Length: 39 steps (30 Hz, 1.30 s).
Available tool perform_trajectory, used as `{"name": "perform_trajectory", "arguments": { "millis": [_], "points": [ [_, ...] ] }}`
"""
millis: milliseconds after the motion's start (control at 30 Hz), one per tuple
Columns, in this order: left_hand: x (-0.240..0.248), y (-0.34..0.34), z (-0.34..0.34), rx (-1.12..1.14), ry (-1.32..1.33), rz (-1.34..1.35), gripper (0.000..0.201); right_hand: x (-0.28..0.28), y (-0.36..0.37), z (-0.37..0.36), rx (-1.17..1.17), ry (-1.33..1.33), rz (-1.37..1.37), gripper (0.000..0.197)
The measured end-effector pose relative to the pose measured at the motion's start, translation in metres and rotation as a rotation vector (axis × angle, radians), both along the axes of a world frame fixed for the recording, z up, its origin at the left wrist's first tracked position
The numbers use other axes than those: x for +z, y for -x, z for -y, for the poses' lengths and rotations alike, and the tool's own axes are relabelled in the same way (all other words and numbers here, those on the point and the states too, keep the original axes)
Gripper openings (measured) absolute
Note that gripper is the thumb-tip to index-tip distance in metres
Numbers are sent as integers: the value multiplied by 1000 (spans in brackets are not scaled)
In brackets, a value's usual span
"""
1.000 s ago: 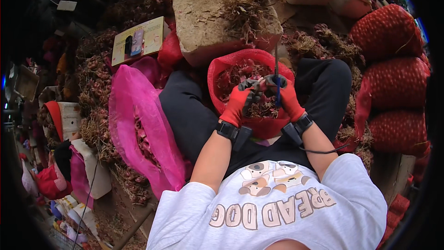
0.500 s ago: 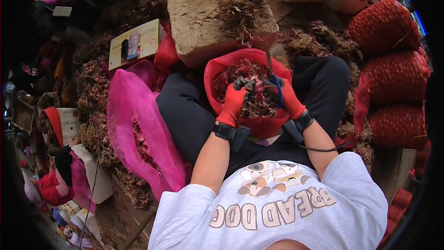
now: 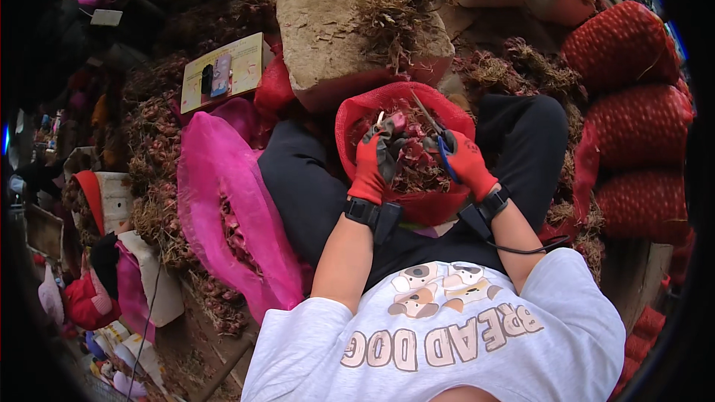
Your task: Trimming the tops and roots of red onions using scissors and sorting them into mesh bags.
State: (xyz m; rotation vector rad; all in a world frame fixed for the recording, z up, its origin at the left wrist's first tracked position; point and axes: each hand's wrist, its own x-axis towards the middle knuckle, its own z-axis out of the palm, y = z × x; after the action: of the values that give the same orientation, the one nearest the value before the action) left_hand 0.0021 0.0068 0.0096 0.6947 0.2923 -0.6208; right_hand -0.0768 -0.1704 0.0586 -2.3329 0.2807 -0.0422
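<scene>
Both gloved hands over the red mesh sack (image 3: 357,115) on our lap.

Our left hand (image 3: 372,164) pinches a shallot (image 3: 392,123) above the sack's open mouth; our right hand (image 3: 465,160) grips blue-handled scissors (image 3: 439,145), blades pointing up beside it.

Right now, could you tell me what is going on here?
A seated person in red gloves works over a red mesh bag of shallots in their lap. The left hand holds a shallot, while the right hand holds blue-handled scissors beside it. A pink mesh sack lies open at their left, and filled red sacks are stacked to their right.
</scene>
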Motion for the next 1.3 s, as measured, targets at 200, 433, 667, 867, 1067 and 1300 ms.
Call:
{"name": "perform_trajectory", "arguments": {
  "millis": [200, 433, 667, 867, 1067, 1300],
  "points": [
    [-9, -8, -4, 199, 1, 2, 14, 0, 9, -7, 86, 355, -178, 44],
    [16, 3, -4, 55, -60, 76, 20, 1, 2, -4, 33, 326, -231, 42],
    [18, 1, 0, -2, -58, 65, 20, 3, 4, 6, 67, 237, -288, 39],
    [24, -2, 0, 44, 84, -56, 25, -11, 11, 9, 26, 157, -203, 41],
    [8, 0, 0, 106, 84, 24, 24, 9, 10, -1, 71, 371, -186, 42],
    [-2, 0, 2, 98, 40, 216, 25, 14, 8, 1, 112, 500, -266, 38]
  ]
}}
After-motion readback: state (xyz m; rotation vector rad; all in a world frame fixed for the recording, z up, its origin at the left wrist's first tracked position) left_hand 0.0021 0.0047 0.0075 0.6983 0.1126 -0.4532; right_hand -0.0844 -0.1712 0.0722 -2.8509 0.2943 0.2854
